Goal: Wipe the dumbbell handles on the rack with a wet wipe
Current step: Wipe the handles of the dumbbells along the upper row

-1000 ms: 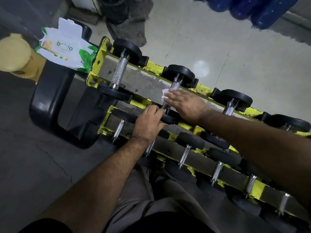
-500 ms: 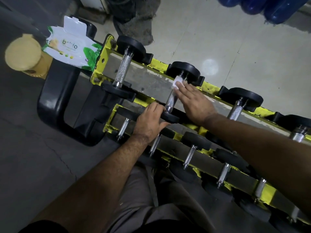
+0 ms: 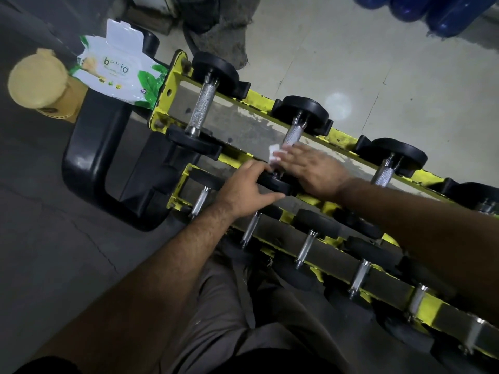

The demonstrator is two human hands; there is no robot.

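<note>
A yellow two-tier rack carries black-headed dumbbells with knurled metal handles. My right hand lies over the lower part of the handle of the second dumbbell on the top tier. It holds a white wet wipe against the handle, and one corner sticks out past the fingertips. My left hand grips that dumbbell's near black head, fingers curled over its rim. The first top-tier dumbbell lies untouched to the left.
An opened pack of wipes lies by the rack's left end, beside a yellow-lidded jar. A black curved frame stands left of the rack. Several smaller dumbbells fill the lower tier. Blue containers stand far right.
My right hand slid the wipe up the handle toward the far head, then back down toward the near head. My left hand kept its grip on the near head.
</note>
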